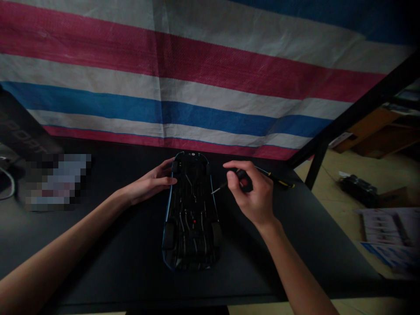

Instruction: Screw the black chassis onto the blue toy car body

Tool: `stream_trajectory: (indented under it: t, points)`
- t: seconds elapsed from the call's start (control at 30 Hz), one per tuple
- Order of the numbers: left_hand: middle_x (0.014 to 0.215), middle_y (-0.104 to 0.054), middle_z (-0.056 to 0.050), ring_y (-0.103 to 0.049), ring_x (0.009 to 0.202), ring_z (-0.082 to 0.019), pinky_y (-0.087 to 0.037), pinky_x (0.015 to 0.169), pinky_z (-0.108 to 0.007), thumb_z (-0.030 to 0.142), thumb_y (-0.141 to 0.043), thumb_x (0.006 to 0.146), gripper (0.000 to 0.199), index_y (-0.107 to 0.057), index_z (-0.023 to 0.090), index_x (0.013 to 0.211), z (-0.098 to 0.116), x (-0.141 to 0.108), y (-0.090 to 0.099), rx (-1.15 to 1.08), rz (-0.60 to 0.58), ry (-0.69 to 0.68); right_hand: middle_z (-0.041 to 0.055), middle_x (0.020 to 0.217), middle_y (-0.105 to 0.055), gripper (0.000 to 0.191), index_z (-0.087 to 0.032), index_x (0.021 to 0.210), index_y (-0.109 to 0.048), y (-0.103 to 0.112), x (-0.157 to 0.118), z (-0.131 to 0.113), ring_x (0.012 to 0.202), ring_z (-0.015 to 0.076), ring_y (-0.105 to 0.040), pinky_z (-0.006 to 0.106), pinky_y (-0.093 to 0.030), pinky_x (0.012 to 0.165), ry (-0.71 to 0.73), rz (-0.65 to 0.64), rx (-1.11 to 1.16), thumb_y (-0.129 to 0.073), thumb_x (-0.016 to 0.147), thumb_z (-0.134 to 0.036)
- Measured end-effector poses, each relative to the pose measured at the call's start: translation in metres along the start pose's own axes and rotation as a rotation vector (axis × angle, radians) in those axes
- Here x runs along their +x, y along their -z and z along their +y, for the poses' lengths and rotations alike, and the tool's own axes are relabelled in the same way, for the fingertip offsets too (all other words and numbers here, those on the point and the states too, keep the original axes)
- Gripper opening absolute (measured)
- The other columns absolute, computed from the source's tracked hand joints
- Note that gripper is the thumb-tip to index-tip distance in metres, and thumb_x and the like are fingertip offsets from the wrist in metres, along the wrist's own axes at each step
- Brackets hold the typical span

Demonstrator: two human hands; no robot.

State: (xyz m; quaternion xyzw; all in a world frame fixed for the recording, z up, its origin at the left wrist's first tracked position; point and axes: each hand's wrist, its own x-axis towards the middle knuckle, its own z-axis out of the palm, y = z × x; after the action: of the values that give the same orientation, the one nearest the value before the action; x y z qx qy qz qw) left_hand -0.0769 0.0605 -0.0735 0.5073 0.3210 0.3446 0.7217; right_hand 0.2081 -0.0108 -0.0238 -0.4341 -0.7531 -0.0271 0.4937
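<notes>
A model car (192,210) with blue edges lies upside down on the black table (131,267), its dark underside and wheels facing up. My left hand (155,181) rests against the car's left side near the far end, thumb and fingers touching its edge. To the right of the car, my right hand (251,186) is curled around the dark handle of a screwdriver (220,188). The metal shaft points left, its tip by the car's right edge. Whether the tip touches the car I cannot tell.
Behind my right hand lies a black and yellow tool (282,181). A pixelated flat object (61,181) is on the left, near a dark bag-like item (26,122) and a cable (12,186). A striped sheet (210,78) hangs behind the table; boxes (377,131) stand right.
</notes>
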Motion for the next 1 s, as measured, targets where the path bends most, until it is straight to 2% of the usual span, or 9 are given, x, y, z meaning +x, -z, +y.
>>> stream_trajectory:
  t: [0.1, 0.23, 0.4, 0.5, 0.73, 0.8, 0.87, 0.93, 1.0]
  points:
    - [0.15, -0.058, -0.007, -0.054, 0.14, -0.031, -0.041, 0.119, -0.046, 0.021, -0.078, 0.084, 0.078, -0.044, 0.032, 0.153, 0.0, 0.0, 0.0, 0.006, 0.0, -0.003, -0.0006, 0.088, -0.072, 0.013, -0.025, 0.098, -0.067, 0.001, -0.001, -0.001, 0.061, 0.0113, -0.058, 0.026, -0.045, 0.056, 0.006, -0.002, -0.013, -0.055, 0.101, -0.024]
    - [0.15, -0.058, -0.008, -0.055, 0.139, -0.032, -0.043, 0.117, -0.048, 0.022, -0.077, 0.084, 0.076, -0.045, 0.032, 0.152, 0.001, -0.001, -0.001, 0.02, -0.016, -0.014, 0.0033, 0.098, -0.07, 0.021, -0.024, 0.113, -0.066, 0.002, 0.0, -0.003, 0.081, 0.017, -0.063, 0.032, -0.052, 0.076, 0.042, -0.033, 0.04, -0.05, 0.1, -0.024]
    - [0.148, -0.06, -0.007, -0.058, 0.136, -0.031, -0.044, 0.116, -0.046, 0.022, -0.076, 0.084, 0.078, -0.043, 0.033, 0.154, 0.001, -0.001, 0.0, 0.029, -0.007, -0.004, -0.0042, 0.073, -0.055, 0.015, -0.026, 0.101, -0.066, -0.012, -0.001, 0.008, 0.057, 0.0109, -0.044, 0.025, -0.038, 0.051, -0.357, 0.019, 0.252, -0.066, 0.096, -0.039]
    - [0.148, -0.06, -0.006, -0.059, 0.134, -0.03, -0.045, 0.115, -0.044, 0.022, -0.077, 0.083, 0.077, -0.045, 0.034, 0.152, 0.002, -0.001, 0.0, 0.015, -0.012, -0.01, -0.0048, 0.069, -0.048, 0.027, -0.024, 0.089, -0.063, -0.021, -0.001, 0.028, 0.056, 0.0102, -0.045, 0.023, -0.038, 0.051, -0.548, -0.018, 0.479, -0.062, 0.097, -0.05]
    - [0.146, -0.061, -0.007, -0.059, 0.134, -0.03, -0.045, 0.115, -0.044, 0.021, -0.076, 0.084, 0.078, -0.043, 0.033, 0.154, 0.003, -0.001, -0.002, 0.015, -0.016, -0.003, -0.0024, 0.074, -0.054, 0.04, -0.024, 0.084, -0.053, 0.003, 0.002, 0.071, 0.065, 0.0138, -0.059, 0.027, -0.052, 0.063, -0.558, 0.14, 0.468, -0.045, 0.103, -0.058]
    - [0.146, -0.061, -0.007, -0.059, 0.134, -0.03, -0.045, 0.115, -0.045, 0.021, -0.075, 0.085, 0.077, -0.044, 0.032, 0.154, 0.003, -0.002, -0.002, 0.018, -0.008, -0.005, -0.0041, 0.072, -0.056, 0.031, -0.025, 0.094, -0.055, 0.018, -0.001, 0.082, 0.058, 0.0137, -0.056, 0.028, -0.049, 0.06, -0.547, 0.01, 0.195, -0.049, 0.102, -0.055]
    - [0.146, -0.061, -0.008, -0.058, 0.134, -0.031, -0.044, 0.116, -0.046, 0.02, -0.075, 0.085, 0.077, -0.043, 0.032, 0.154, 0.003, -0.002, -0.002, 0.021, -0.013, -0.015, -0.0012, 0.078, -0.065, 0.026, -0.024, 0.099, -0.061, 0.031, -0.007, 0.093, 0.067, 0.0171, -0.063, 0.032, -0.049, 0.069, -0.511, -0.328, -0.058, -0.056, 0.099, -0.05]
    - [0.147, -0.06, -0.008, -0.058, 0.135, -0.031, -0.043, 0.116, -0.047, 0.019, -0.074, 0.085, 0.077, -0.043, 0.032, 0.155, 0.003, -0.002, -0.002, 0.026, -0.022, -0.023, 0.0019, 0.088, -0.072, 0.022, -0.024, 0.097, -0.068, 0.041, -0.013, 0.101, 0.081, 0.0213, -0.069, 0.034, -0.049, 0.078, -0.483, -0.601, -0.106, -0.06, 0.097, -0.045]
    - [0.147, -0.06, -0.008, -0.058, 0.135, -0.031, -0.044, 0.115, -0.048, 0.019, -0.073, 0.086, 0.075, -0.044, 0.032, 0.154, 0.003, -0.002, -0.002, 0.028, -0.023, -0.027, 0.0022, 0.088, -0.075, 0.021, -0.025, 0.093, -0.072, 0.046, -0.018, 0.106, 0.084, 0.0228, -0.071, 0.035, -0.049, 0.079, -0.486, -0.711, -0.092, -0.062, 0.094, -0.043]
